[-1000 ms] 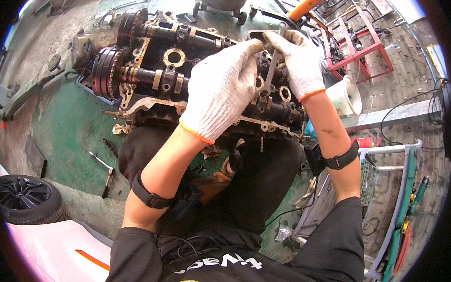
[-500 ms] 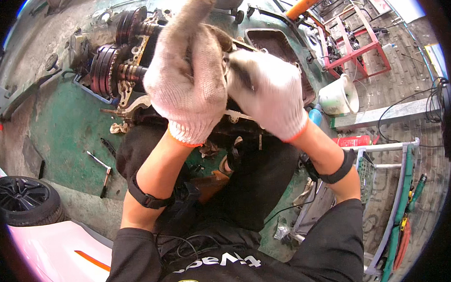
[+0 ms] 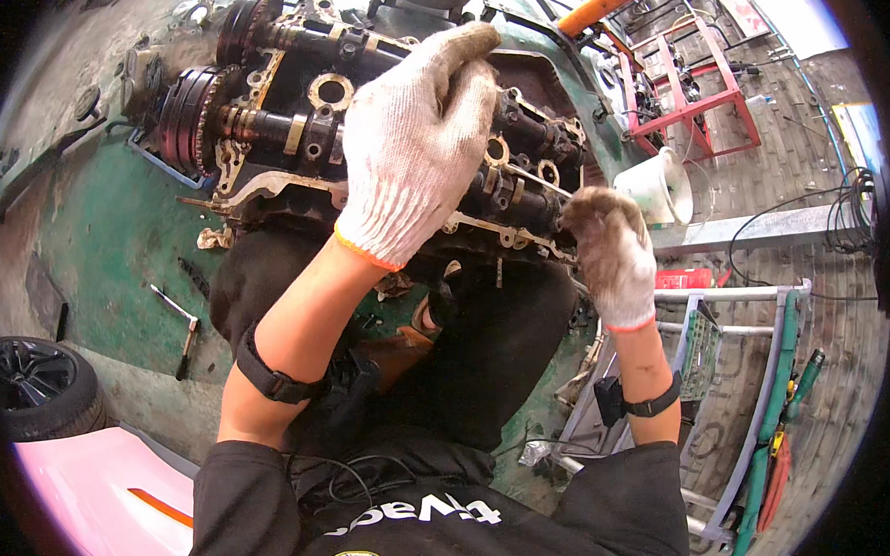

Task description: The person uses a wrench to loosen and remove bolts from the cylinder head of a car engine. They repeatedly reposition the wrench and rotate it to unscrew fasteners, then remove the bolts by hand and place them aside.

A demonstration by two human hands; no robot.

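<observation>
A dark cylinder head with two camshafts lies in front of my knees. My left hand, in a soiled white knit glove, is over its middle. The fingers curl toward the far right, and whatever they hold is hidden beneath the glove. My right hand, in a similar glove with blackened fingers, is closed at the right end of the cylinder head. From its fingers a thin silver rod runs left over the near camshaft. The rod's far end is hard to make out beside my left hand.
Dark round sprockets sit at the cylinder head's left end. A black tray lies behind it. To the right are a white bucket, a red metal frame and a wheeled rack. A ratchet-like tool and a car wheel are at left.
My hands were close together over the cylinder head. My right hand has moved right and nearer me, drawing apart from the left. The silver rod and more of the camshafts now show between them.
</observation>
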